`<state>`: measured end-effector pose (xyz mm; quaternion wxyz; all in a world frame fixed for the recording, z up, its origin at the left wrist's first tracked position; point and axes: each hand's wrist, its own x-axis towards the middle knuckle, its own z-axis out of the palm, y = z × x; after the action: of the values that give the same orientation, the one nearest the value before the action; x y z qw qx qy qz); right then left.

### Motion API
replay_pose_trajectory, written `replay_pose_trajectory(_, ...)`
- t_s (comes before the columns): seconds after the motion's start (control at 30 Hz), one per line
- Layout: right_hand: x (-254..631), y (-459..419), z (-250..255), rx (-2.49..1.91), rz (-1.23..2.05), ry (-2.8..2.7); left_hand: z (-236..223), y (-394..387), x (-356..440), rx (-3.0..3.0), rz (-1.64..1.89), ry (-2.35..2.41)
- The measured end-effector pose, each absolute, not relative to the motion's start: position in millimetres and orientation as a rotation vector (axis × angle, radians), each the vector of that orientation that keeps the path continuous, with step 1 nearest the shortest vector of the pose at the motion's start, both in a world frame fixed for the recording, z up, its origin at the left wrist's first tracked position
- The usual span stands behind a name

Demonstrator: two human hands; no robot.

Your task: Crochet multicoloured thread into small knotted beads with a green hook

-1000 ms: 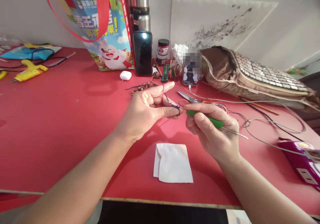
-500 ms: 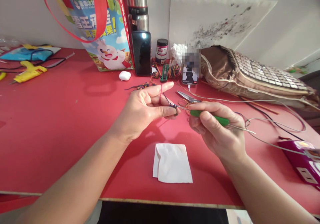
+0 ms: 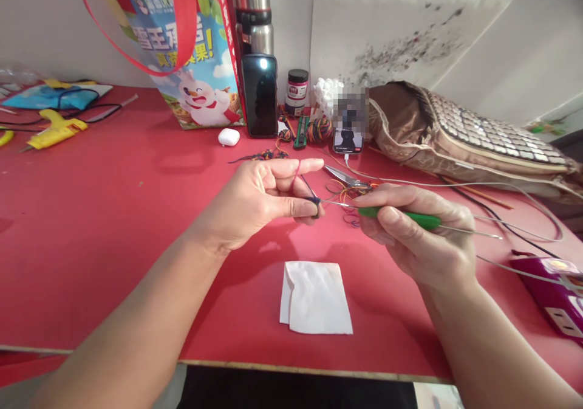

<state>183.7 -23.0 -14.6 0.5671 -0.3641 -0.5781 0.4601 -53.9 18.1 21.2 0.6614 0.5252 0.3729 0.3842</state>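
Observation:
My left hand pinches a small dark piece of crochet work between thumb and fingers. A strand of yarn, pinkish where it wraps the raised index finger, runs down dark to the piece. In my right hand is a crochet hook with a green grip, held like a pen. Its thin metal shaft points left, and the tip is at or just beside the piece; whether it sits in a loop I cannot tell. Beyond the hands lie scissors and loose multicoloured yarn.
A folded white tissue lies in front on the red table. Behind are a black phone, a lit phone on a cable, a jar and a yarn ball. A sequinned bag and a purple power socket are right.
My right hand has drawn the hook to the right, away from my left hand, so less of its shaft overlaps the piece. My left hand has shifted only slightly.

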Motion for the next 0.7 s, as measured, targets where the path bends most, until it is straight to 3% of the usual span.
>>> replay_pose_trajectory(0.37,191.6,-12.9,-1.5,-0.717,1.349,-1.343,15.5,20.7,-55.6,1.141,0.665,0.730)
replay_pose_trajectory(0.7,166.9,-18.3,-15.2,-0.697,1.402,-1.100,7.6,12.9,-39.5,1.023,0.880,0.750)
